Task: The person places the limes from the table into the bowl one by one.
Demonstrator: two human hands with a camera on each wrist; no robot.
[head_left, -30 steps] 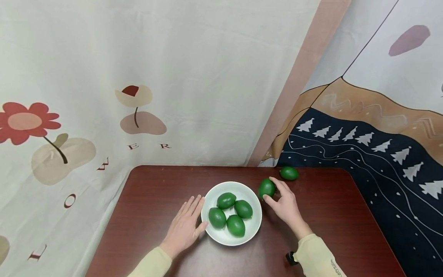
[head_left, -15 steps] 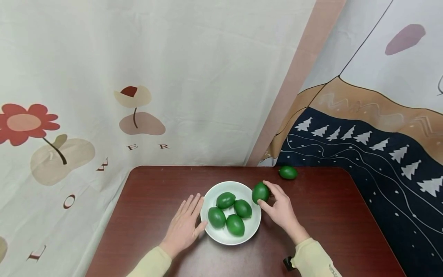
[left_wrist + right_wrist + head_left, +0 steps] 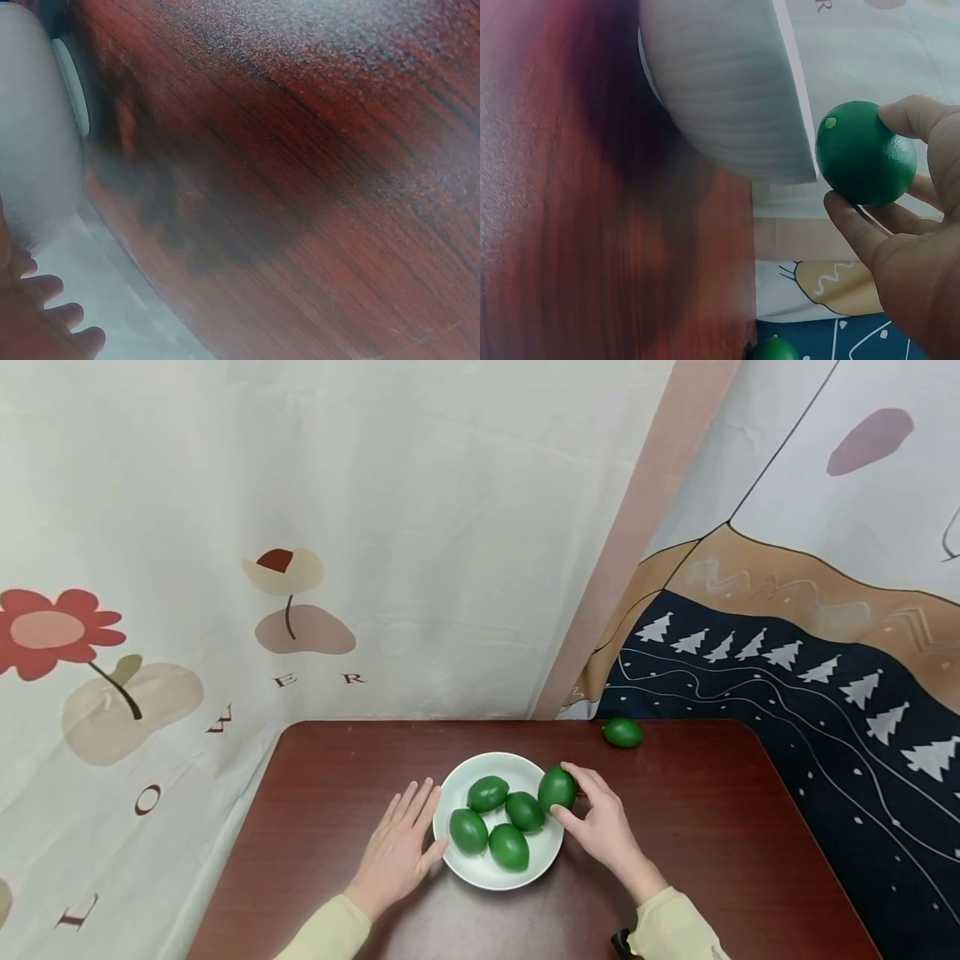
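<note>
A white bowl (image 3: 498,881) on the table holds several green limes, one of them a lime (image 3: 509,847) near its front. My right hand (image 3: 606,827) pinches another lime (image 3: 557,788) between thumb and fingers, over the bowl's right rim. In the right wrist view this held lime (image 3: 866,154) is just above the rim of the bowl (image 3: 727,90). My left hand (image 3: 397,847) lies with straight fingers along the bowl's left side, thumb at the rim. Only its fingertips show in the left wrist view, beside the bowl (image 3: 37,127).
One more lime (image 3: 622,732) lies near the far right edge of the dark red wooden table (image 3: 697,827). A pale printed curtain (image 3: 420,527) hangs right behind the table, and a dark blue patterned cloth (image 3: 750,693) is at the right.
My right hand has carried its lime leftward from beside the bowl to over the right rim. The left hand stays at the bowl's left side.
</note>
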